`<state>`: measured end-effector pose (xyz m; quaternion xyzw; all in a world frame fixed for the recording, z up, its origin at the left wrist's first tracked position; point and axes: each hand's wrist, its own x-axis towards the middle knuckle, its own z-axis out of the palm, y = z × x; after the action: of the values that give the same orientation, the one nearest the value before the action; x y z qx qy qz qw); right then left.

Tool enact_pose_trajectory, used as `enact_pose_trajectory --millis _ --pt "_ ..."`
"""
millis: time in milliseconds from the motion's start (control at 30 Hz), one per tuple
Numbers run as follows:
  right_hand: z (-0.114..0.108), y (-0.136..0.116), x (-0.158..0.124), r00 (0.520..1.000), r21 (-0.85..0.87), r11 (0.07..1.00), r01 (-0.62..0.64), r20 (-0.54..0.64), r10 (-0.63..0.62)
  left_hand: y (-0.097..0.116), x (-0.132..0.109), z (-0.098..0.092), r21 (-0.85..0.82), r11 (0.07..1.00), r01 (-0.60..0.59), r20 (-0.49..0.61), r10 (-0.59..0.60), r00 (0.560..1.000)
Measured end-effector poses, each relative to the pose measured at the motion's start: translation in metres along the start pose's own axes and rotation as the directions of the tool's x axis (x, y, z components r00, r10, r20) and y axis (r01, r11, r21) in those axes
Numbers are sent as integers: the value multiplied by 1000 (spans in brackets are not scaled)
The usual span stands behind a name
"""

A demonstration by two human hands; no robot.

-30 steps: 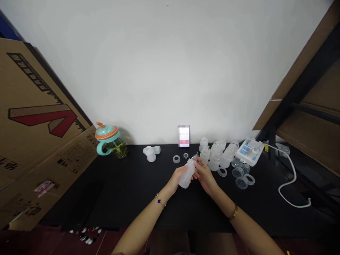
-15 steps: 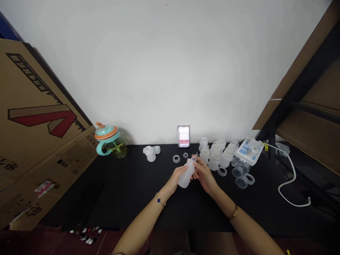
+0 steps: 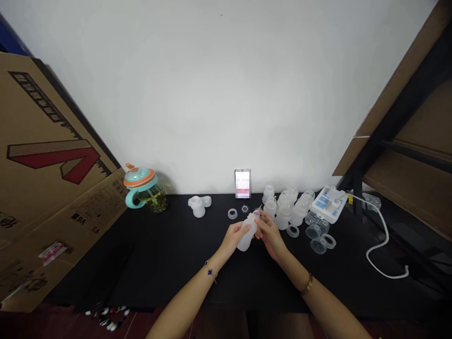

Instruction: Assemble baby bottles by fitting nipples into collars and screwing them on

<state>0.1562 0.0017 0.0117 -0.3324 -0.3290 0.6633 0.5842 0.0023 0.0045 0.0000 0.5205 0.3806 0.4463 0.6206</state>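
Note:
My left hand (image 3: 233, 236) is closed around the body of a frosted white baby bottle (image 3: 246, 239), which tilts up to the right. At its top end, the fingers of my right hand (image 3: 270, 234) are closed about the neck and a clear pointed teat (image 3: 257, 212). Right-hand fingertips partly hide that joint. Just beyond the bottle, a white ring (image 3: 232, 214) and a small round part (image 3: 245, 209) lie on the black table. Several capped baby bottles (image 3: 283, 216) stand close beyond my right hand, with another ring (image 3: 293, 230) in front of them.
Clear cups (image 3: 318, 245) lie right of the bottles, beside a white power strip (image 3: 329, 203) with a white cable (image 3: 387, 230). A phone (image 3: 243, 183) leans on the wall. White bottle parts (image 3: 198, 207) and a lidded jug (image 3: 148, 190) stand left, near a cardboard box (image 3: 45, 179).
The view has shifted slightly. Both hands stay on the bottle; my right fingers have moved a little and now cover more of the teat.

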Motion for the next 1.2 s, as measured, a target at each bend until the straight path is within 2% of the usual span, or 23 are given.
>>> enact_pose_trajectory --millis 100,367,633,767,1067,1133,1200 --pt "-2 2 2 1000 3 1000 4 -1 -4 -3 3 -2 44 998 -38 2 38 999" --pt "-6 9 8 1000 -9 1000 -3 -16 3 -9 7 -4 99 994 -48 -43 52 998" --pt "-3 6 5 1000 -34 999 7 28 -6 -1 3 -4 149 984 -92 -48 100 994" --pt "-4 5 7 999 -51 999 15 38 -13 -3 4 -4 125 990 -71 -70 80 994" --pt "-1 0 5 992 -77 994 -71 94 79 1 2 -4 14 1000 -21 -112 22 993" --pt "-1 -1 5 989 -67 995 -76 119 83 6 1 -2 -10 1000 -15 -99 14 995" --pt "0 -1 4 985 -75 994 -77 151 88 10 -1 1 -53 998 -27 -34 25 999"
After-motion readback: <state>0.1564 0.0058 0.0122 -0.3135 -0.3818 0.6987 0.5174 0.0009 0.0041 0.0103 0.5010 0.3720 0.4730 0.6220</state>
